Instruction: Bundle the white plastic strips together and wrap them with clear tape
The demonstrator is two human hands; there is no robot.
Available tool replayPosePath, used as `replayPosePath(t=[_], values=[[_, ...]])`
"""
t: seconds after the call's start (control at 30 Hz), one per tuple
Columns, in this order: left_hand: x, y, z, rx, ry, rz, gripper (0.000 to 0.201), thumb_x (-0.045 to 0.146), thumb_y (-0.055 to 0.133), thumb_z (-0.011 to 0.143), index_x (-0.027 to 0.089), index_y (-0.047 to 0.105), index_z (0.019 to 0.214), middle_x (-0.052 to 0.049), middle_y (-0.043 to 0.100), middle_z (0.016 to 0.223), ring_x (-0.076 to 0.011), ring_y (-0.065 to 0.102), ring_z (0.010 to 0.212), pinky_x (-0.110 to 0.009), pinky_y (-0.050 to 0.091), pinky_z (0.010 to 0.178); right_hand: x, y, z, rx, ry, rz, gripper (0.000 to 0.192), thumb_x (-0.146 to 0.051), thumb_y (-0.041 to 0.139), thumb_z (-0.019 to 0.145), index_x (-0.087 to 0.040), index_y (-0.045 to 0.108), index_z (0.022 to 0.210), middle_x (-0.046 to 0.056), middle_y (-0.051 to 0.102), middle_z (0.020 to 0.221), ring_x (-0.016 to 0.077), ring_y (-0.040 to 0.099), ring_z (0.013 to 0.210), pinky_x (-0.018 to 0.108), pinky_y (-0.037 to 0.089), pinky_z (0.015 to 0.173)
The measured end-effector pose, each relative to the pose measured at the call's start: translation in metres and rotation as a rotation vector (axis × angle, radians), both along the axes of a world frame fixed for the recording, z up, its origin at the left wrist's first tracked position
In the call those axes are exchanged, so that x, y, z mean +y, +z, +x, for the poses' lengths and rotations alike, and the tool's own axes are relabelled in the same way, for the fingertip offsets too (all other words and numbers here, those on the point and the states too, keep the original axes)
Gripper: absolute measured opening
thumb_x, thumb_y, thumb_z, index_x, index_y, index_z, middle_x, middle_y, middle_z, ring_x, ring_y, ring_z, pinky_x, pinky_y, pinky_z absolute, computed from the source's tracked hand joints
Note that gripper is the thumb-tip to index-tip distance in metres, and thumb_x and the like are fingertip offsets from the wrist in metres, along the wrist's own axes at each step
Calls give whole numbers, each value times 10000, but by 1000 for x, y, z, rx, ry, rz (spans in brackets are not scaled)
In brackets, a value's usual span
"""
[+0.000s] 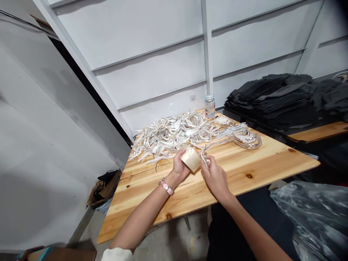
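My left hand [180, 167] is wrapped round a roll of clear packing tape [191, 159], held up over the near part of the wooden table [146, 185]. Close to the roll's right side, my right hand [216, 177] pinches a few thin, curved whitish strips [203, 156]. Whether the strips touch the tape is hard to tell. Beyond both hands lies a big loose heap of similar white curved strips [174, 130]. To its right, a looped bundle of shiny strips [246, 137] rests on the wood.
A clear bottle with a light blue lid [210, 106] stands at the table's back corner. Stacks of black sheets [269, 94] lie on a surface at the right. Clear plastic wrapping [312, 206] is at lower right, a cardboard box [104, 188] on the floor at left.
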State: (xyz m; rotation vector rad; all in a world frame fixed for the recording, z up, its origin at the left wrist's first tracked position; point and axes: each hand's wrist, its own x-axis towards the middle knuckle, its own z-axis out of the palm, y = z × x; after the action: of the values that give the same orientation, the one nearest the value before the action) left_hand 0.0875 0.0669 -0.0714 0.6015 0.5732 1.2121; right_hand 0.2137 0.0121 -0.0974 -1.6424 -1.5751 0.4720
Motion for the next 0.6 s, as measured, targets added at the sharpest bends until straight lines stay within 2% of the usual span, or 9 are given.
replayPosePath(t=[0.17,0.37,0.5,0.6], values=[[2,-1,1,3,-6,0,292,348,595,772,77,685,835,-112,715,775,-213,668,720,-324,514,771,0,-1,0,-1,-28,-22,321,-372,411,948,-159,541,1150,75,688,704,256,619,646,278,288,574],[1,0,-6,-71,-8,21,305,393,568,794,110,667,854,-91,699,761,-206,653,699,-332,510,731,0,-6,5,374,158,137,364,-455,465,930,-169,644,1067,-24,537,552,152,494,502,246,338,517],[2,1,-8,-63,-18,20,315,400,563,799,107,659,860,-93,690,763,-232,656,760,-370,502,795,-2,-8,7,622,140,168,450,-495,521,906,-129,706,1092,-53,434,484,114,398,444,228,329,452],[2,0,-7,-42,-26,19,314,400,569,792,107,655,865,-96,689,772,-221,647,737,-359,498,785,-2,-9,7,643,137,156,438,-479,583,873,-130,729,1094,-59,426,456,102,377,424,221,316,428]])
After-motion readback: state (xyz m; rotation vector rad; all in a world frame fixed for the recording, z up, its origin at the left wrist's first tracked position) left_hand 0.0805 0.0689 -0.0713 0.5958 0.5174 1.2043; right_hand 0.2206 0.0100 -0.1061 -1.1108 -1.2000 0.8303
